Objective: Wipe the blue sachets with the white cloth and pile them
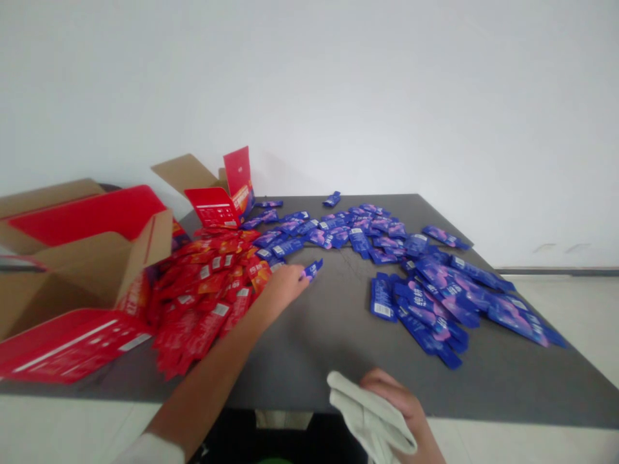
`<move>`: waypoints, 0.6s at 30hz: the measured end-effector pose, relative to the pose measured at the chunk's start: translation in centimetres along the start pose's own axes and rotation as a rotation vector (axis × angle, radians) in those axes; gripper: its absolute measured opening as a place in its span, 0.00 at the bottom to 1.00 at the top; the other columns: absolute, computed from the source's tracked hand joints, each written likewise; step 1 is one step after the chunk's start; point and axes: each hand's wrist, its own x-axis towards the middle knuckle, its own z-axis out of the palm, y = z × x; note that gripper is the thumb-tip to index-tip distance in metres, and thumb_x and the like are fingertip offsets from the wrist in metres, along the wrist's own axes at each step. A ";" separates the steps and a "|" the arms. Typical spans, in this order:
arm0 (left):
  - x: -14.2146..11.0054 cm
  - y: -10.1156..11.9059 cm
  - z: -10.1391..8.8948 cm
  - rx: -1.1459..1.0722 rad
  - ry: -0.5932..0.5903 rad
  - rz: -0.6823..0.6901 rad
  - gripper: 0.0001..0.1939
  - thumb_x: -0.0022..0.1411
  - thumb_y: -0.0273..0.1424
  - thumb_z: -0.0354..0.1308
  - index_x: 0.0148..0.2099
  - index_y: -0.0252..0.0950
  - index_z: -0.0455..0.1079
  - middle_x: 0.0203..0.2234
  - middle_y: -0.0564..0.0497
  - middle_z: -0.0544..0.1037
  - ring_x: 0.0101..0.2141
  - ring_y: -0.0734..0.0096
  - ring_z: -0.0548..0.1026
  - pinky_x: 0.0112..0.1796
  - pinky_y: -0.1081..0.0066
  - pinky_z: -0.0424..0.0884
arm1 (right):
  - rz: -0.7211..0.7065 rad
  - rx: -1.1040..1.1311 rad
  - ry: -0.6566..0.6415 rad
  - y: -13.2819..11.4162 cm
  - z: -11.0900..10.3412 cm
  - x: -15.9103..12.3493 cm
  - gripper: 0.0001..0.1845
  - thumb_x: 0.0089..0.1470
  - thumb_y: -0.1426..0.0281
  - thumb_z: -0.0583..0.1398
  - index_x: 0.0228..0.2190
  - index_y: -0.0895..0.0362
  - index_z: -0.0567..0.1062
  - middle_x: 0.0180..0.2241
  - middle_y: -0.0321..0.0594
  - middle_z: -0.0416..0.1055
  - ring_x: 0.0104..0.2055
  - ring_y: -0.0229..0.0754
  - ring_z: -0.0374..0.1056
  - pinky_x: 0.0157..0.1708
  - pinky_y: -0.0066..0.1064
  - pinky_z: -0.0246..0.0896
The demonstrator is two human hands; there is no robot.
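Head view: at frame centre, the left hand [284,285] pinches a blue sachet [313,269]; well apart, lower right of centre, the right hand [395,394] grips folded pale cloth [370,412]. A light, steady pinch near one end should suit the sachet. Its long axis slants, free end toward upper right.

- A big, plain white wall [338,96] stands at the back.
- A dark strip [556,271] runs along its bottom on the right.
- The flat gray desk [300,348] is near the wall.
- The floor [570,299] is pale.
- The light looks soft.
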 end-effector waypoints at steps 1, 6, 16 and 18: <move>-0.9 0.0 0.1 -0.049 -0.014 0.026 0.13 0.70 0.36 0.55 0.44 0.36 0.79 0.39 0.43 0.84 0.43 0.57 0.82 0.45 0.66 0.73 | 0.000 0.003 -0.003 0.1 -0.1 0.0 0.18 0.63 0.54 0.61 0.32 0.54 0.81 0.30 0.42 0.73 0.31 0.44 0.71 0.30 0.30 0.64; -6.5 -0.6 2.7 -0.386 -0.040 0.035 0.19 0.74 0.40 0.52 0.62 0.41 0.69 0.47 0.50 0.83 0.44 0.66 0.82 0.44 0.72 0.75 | 0.001 0.005 -0.018 0.2 -0.3 -0.2 0.19 0.63 0.52 0.61 0.33 0.54 0.81 0.31 0.42 0.73 0.32 0.44 0.71 0.31 0.31 0.64; -17.1 -1.0 6.2 -0.169 0.187 0.342 0.27 0.74 0.36 0.55 0.72 0.43 0.59 0.68 0.43 0.65 0.65 0.55 0.65 0.63 0.51 0.67 | 0.125 -0.134 0.260 0.2 0.1 0.3 0.12 0.62 0.59 0.64 0.34 0.55 0.81 0.32 0.40 0.76 0.31 0.44 0.73 0.31 0.30 0.69; -18.4 -1.2 6.4 -0.105 0.173 0.465 0.25 0.74 0.36 0.55 0.70 0.40 0.62 0.68 0.44 0.66 0.66 0.56 0.65 0.63 0.54 0.69 | 0.184 -0.226 0.396 0.2 -0.1 1.4 0.12 0.62 0.59 0.64 0.38 0.55 0.81 0.33 0.41 0.78 0.32 0.45 0.73 0.31 0.31 0.70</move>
